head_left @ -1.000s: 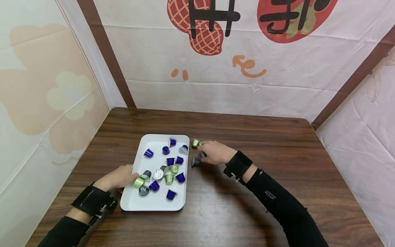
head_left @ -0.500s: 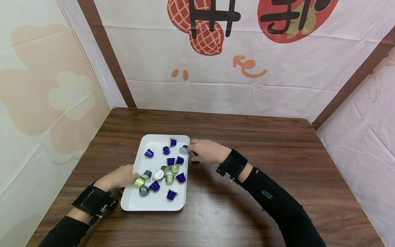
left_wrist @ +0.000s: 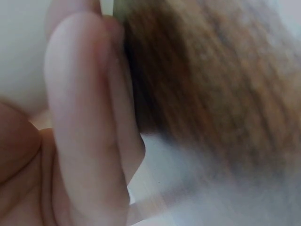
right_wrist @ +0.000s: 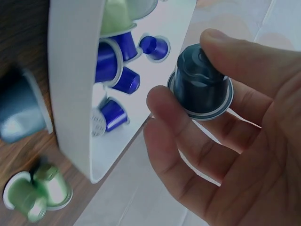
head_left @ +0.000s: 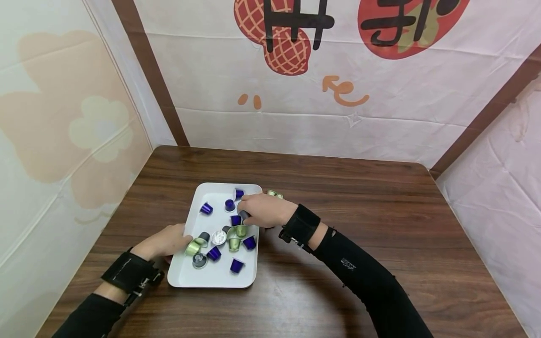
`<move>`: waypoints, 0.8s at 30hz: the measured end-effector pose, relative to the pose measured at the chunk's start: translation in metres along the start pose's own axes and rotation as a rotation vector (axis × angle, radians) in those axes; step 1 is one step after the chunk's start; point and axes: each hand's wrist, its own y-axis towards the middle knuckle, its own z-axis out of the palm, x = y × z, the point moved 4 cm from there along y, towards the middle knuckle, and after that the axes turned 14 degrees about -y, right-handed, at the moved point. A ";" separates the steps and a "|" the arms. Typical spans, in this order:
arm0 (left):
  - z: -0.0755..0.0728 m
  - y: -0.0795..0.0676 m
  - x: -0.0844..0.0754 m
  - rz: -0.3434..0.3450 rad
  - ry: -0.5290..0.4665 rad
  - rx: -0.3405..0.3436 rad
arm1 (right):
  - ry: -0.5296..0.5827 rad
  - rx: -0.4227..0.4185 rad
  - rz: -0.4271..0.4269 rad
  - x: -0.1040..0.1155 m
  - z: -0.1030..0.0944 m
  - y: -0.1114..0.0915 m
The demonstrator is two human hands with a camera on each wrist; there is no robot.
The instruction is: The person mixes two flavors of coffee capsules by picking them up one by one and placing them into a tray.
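Note:
A white tray (head_left: 177, 278) on the table bears several blue, green and dark grey coffee capsules. At its left side, my left hand (head_left: 166, 241) grips the rim, thumb on top and other fingers mostly hidden from the head view. My left fingers (left_wrist: 87, 113) fill much of the left wrist view, curled beside the pale tray. Over the tray's right part, my right hand (head_left: 267, 210) pinches a dark grey coffee capsule (right_wrist: 200, 84) between thumb and fingertips, its rim facing down. Blue capsules (right_wrist: 115, 115) lie in the tray just beyond it.
Outside the tray's right wall, two green capsules (right_wrist: 51, 186) and another dark grey capsule (right_wrist: 21, 106) lie on the wooden table (head_left: 338, 188). A printed cloth (head_left: 296, 126) hangs behind the far table edge, with more cloth at both sides.
My right hand has moved left from the table beside the tray to above it, carrying the dark grey capsule. The left hand keeps its hold on the tray.

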 end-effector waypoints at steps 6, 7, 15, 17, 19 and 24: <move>0.000 -0.001 -0.001 0.007 -0.003 0.001 | -0.022 0.021 -0.026 0.012 -0.001 0.015; 0.000 -0.001 -0.001 0.008 -0.007 0.002 | -0.027 0.023 -0.026 0.014 0.000 0.018; -0.001 -0.002 -0.002 0.019 -0.012 0.005 | -0.047 0.000 -0.032 0.027 0.006 0.038; -0.001 -0.001 -0.002 0.020 -0.017 0.011 | -0.056 -0.003 -0.028 0.029 0.008 0.042; -0.001 -0.001 -0.001 0.016 -0.018 0.012 | -0.063 -0.004 -0.021 0.030 0.009 0.045; 0.000 0.001 0.002 0.004 -0.007 0.009 | -0.058 -0.002 0.013 0.030 0.010 0.052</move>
